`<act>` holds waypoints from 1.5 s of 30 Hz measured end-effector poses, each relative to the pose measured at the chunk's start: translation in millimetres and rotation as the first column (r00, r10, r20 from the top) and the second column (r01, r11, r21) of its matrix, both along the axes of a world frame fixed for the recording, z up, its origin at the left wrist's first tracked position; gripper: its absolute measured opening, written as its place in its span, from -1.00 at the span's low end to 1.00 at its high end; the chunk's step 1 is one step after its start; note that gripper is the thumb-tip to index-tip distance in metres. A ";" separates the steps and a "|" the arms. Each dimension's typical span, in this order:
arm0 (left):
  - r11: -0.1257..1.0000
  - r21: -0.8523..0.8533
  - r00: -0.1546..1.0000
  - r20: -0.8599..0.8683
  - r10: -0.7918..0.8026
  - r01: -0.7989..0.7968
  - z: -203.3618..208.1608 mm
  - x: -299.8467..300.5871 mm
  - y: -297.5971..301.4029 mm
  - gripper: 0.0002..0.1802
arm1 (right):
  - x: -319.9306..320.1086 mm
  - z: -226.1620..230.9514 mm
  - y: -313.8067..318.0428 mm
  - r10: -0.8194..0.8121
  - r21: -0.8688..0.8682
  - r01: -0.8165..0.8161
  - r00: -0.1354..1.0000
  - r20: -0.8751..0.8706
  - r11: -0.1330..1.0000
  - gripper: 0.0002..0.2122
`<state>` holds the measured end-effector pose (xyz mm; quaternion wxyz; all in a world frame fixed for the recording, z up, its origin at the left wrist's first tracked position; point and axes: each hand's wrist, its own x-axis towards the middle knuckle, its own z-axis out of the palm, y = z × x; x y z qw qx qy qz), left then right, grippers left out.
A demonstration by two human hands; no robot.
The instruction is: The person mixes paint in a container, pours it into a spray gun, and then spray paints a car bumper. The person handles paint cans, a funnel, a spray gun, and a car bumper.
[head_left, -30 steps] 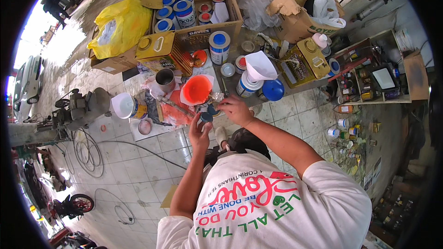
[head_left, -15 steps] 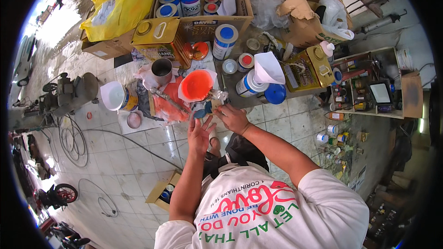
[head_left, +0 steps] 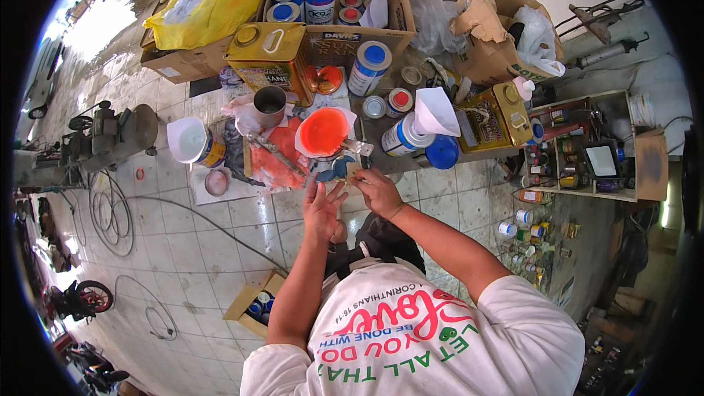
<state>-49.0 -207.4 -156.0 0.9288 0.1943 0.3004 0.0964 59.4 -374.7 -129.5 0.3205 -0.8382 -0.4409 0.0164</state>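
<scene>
My left hand (head_left: 320,209) is below the orange paint cup with its fingers spread. Its fingertips are at the edge of a small dark blue piece (head_left: 325,175); whether they touch it is unclear. My right hand (head_left: 378,192) pinches a small flat tan piece (head_left: 353,170) that lies against the blue; I cannot tell if they are joined. Just beyond stands a paper-lined cup of bright orange paint (head_left: 324,130), with a flat metal strip (head_left: 358,147) at its right edge. A paint-smeared stick (head_left: 275,152) rests on an orange-stained cloth (head_left: 277,169) to the left.
A metal cup (head_left: 270,105) and gold can (head_left: 270,59) stand behind. Blue-lidded cans (head_left: 370,67) and a carton (head_left: 352,40) fill the back. To the right are a paper-topped can (head_left: 402,139) and another gold can (head_left: 497,119). A hose (head_left: 198,213) crosses the tiled floor.
The view has shifted slightly, so the bench things sit a little further right. Both hands remain close together at the small pieces, and the blue piece has turned a little.
</scene>
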 end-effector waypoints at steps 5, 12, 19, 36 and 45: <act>1.000 0.007 0.999 -0.030 -0.018 0.018 -0.1 1.3 1.1 -0.49 | -0.8 2.1 -7.1 0.023 -0.068 -0.026 0.999 -0.045 0.997 -0.78; 0.999 0.026 0.999 -0.005 -0.044 0.044 -5.1 -1.5 3.5 -0.45 | -16.4 12.5 -19.8 0.018 0.060 -0.003 0.967 -0.254 0.998 -0.87; 0.996 0.048 0.996 -0.051 -0.075 0.078 -3.8 -8.5 3.4 -0.43 | -15.8 10.6 -30.6 -0.011 0.040 0.738 0.065 -0.998 0.673 -0.84; 0.906 0.409 0.988 -0.150 -0.046 0.104 -54.1 -6.7 28.7 -0.28 | 45.4 -53.3 21.2 -0.190 -0.221 0.841 -0.143 -0.971 0.495 -0.82; 0.066 0.921 0.919 -0.389 0.066 0.385 -42.0 6.0 19.1 -0.14 | 54.1 -58.5 26.3 -0.360 -0.282 0.666 -0.021 -0.933 0.691 -0.76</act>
